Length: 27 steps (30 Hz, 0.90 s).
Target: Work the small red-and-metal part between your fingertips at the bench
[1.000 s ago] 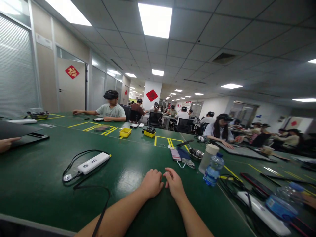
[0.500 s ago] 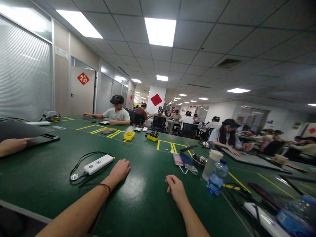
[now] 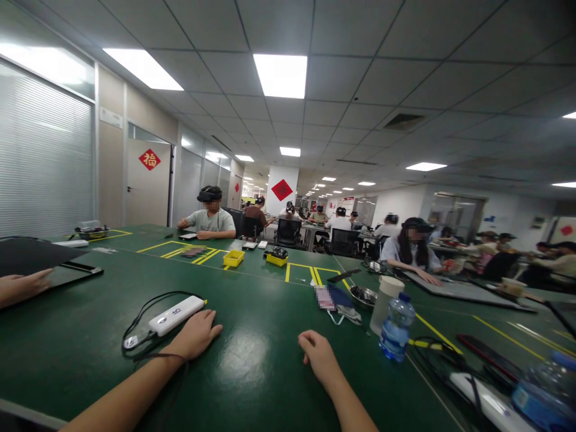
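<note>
My left hand [image 3: 198, 333] rests on the green table [image 3: 265, 384], close to the right end of a white power bank [image 3: 176, 315] with a black cable. Its fingers lie loosely apart and hold nothing. A dark cord circles that wrist. Over the table, right of the middle, is my right hand [image 3: 317, 354], its fingers curled in together; nothing shows in them. Beyond it lie a pink and dark blue cloth item [image 3: 335, 299] and a metal bowl [image 3: 363, 296]. To its right stand a water bottle [image 3: 396, 329] and a pale cylindrical container [image 3: 385, 303].
Yellow trays [image 3: 233, 258] and tape lines mark the table's far part. At the left edge another person's hand [image 3: 27, 284] touches a dark flat panel. Cables and a second bottle [image 3: 546, 390] are at the right. People sit beyond the table.
My left hand has shifted left and a little down, nearer the power bank. The person across the table has drawn an outstretched arm in. The whole view has tilted up slightly.
</note>
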Motion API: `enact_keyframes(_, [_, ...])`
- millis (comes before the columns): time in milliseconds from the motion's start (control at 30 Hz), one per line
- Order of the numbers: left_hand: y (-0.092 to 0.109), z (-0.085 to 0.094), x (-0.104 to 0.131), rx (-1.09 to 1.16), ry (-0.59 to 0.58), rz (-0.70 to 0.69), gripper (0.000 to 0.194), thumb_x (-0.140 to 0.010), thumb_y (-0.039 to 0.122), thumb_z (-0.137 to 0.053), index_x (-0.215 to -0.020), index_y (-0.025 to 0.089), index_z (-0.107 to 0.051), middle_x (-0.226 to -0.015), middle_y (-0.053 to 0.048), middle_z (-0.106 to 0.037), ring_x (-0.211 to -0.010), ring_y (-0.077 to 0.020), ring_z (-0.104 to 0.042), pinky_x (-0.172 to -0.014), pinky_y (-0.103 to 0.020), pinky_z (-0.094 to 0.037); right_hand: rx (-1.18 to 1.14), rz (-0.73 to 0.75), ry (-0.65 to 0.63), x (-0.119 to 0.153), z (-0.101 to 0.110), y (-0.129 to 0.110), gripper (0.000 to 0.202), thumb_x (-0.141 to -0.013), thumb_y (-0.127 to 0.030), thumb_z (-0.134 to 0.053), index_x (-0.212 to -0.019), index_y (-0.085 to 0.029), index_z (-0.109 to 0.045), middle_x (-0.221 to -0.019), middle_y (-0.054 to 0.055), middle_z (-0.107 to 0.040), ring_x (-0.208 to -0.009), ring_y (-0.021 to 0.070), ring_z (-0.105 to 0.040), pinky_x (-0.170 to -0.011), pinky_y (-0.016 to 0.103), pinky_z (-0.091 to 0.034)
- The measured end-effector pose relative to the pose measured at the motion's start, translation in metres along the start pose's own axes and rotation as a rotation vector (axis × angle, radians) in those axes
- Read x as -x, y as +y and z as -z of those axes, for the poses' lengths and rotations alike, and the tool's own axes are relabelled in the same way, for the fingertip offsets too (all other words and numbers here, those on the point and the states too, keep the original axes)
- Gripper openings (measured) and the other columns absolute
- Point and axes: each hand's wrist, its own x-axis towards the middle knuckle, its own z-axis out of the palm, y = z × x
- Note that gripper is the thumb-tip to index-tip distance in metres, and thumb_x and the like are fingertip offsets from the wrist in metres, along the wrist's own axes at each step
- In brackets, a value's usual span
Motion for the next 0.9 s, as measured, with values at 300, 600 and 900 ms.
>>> enact_keyframes(300, [0.034, -0.012, -0.002, -0.135, 0.026, 0.125, 0.070, -0.082, 0.051, -0.032, -0.125, -0.003, -0.045, -0.130, -0.027, -0.043, -0.124, -0.0343, -0.038, -0.104, -0.043, -0.023, -0.021, 0.021, -0.003, 0.003, 0.001, -0.010, 0.027, -0.077, -0.040, -0.047, -0.075, -0.017, -0.061, -0.057, -0.003, -0.055, -0.048, 0.0121, -0.052, -0.051, 0.023, -0.037])
enact_keyframes(600, [0.181, -0.037, 0.010, 0.141, -0.118, -0.438, 0.058, -0.084, 0.046, -0.041, -0.130, 0.012, -0.043, -0.136, -0.015, -0.041, -0.127, -0.0268, -0.034, -0.106, -0.037, -0.023, -0.079, 0.044, 0.092, -0.004, 0.000, 0.004, 0.026, -0.076, -0.039, -0.048, -0.077, -0.016, -0.061, -0.046, -0.004, -0.051, -0.044, 0.0127, -0.048, -0.050, 0.024, -0.036])
enact_keyframes(900, [0.205, -0.028, 0.011, 0.248, 0.057, -0.435, 0.031, -0.079, 0.015, -0.045, -0.109, 0.019, -0.055, -0.128, -0.009, -0.046, -0.120, -0.0221, -0.039, -0.102, -0.036, -0.028, 0.000, 0.037, 0.220, -0.005, 0.003, 0.016, 0.020, -0.072, -0.027, -0.048, -0.082, -0.017, -0.062, -0.068, 0.003, -0.062, -0.059, 0.0178, -0.056, -0.058, 0.028, -0.043])
